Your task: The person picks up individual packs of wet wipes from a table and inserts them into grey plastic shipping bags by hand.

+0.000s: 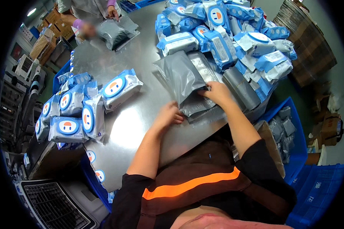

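A grey plastic mailing bag [182,74] lies in front of me on top of more flat grey bags [199,108]. The fingers of my right hand [218,94] are closed on its right edge, by the opening. At its lower left corner, my left hand [169,116] has its fingers curled round the plastic. Whether anything is inside the bag is hard to see. Beside my right hand lies a rolled stack of grey bags [240,87].
Blue-and-white wipes packs [221,47] are heaped at the far right; several more packs [68,126] stand at the left on the metal table [141,49]. Across the table a co-worker's hand [112,12] touches a dark grey bag [118,33]. A blue crate [297,141] holds grey parcels at my right.
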`<action>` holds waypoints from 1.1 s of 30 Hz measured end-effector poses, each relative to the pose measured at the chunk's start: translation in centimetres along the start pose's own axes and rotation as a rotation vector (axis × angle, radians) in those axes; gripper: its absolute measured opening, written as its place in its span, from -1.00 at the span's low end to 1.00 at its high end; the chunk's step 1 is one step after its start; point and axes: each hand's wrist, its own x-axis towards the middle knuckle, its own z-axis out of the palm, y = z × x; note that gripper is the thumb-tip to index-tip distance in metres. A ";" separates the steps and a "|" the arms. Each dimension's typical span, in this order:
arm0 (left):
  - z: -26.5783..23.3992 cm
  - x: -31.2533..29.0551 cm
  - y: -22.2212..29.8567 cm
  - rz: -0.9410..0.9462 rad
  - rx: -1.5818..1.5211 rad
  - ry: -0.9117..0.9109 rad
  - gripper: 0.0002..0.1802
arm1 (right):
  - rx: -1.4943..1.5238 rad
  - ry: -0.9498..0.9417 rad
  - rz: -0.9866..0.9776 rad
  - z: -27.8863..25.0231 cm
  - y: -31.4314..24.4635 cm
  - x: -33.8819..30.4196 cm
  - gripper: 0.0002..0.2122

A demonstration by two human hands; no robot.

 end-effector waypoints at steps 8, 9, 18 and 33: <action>0.0 0.2 -0.9 0.162 0.528 0.156 -0.61 | 0.105 0.041 0.074 -0.7 3.4 -8.0 -0.77; 0.2 -0.7 -0.6 0.109 0.485 0.100 -0.61 | 0.103 0.093 0.088 -1.1 3.1 -8.7 -0.80; 0.2 -5.0 -2.0 0.160 0.019 -0.046 -0.54 | 0.199 0.260 -0.661 6.1 -5.0 -8.5 -0.86; 0.4 -5.7 -2.7 0.145 0.157 0.052 -0.52 | 1.147 -0.174 0.458 -0.4 21.8 -26.9 -0.80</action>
